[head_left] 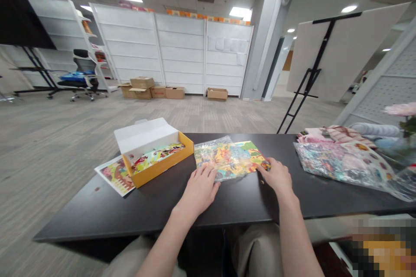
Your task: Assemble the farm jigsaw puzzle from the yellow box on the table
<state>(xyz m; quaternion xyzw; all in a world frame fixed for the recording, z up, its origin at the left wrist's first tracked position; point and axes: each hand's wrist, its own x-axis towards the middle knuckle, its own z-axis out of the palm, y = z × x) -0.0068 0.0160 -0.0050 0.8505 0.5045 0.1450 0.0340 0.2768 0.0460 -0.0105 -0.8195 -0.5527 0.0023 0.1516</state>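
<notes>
A colourful picture board (248, 152) lies on the dark table in front of me, its left part inside or under a clear plastic bag (208, 149). My left hand (202, 184) rests palm down on the bag's near left side, fingers stretched out. At the board's right edge, my right hand (275, 176) pinches the near corner between thumb and fingers. Left of the bag stands an open yellow box (162, 169) with its white lid raised and printed picture sheets (159, 156) inside. A printed sheet (117, 175) sticks out from under the box.
On the right of the table (227, 207) lie a plastic-wrapped picture pack (338, 162), folded cloths (347, 134) and pink flowers (401, 110). Beyond the table stand an easel board (338, 56), cardboard boxes (217, 93), white shelving (180, 47) and an office chair (81, 75).
</notes>
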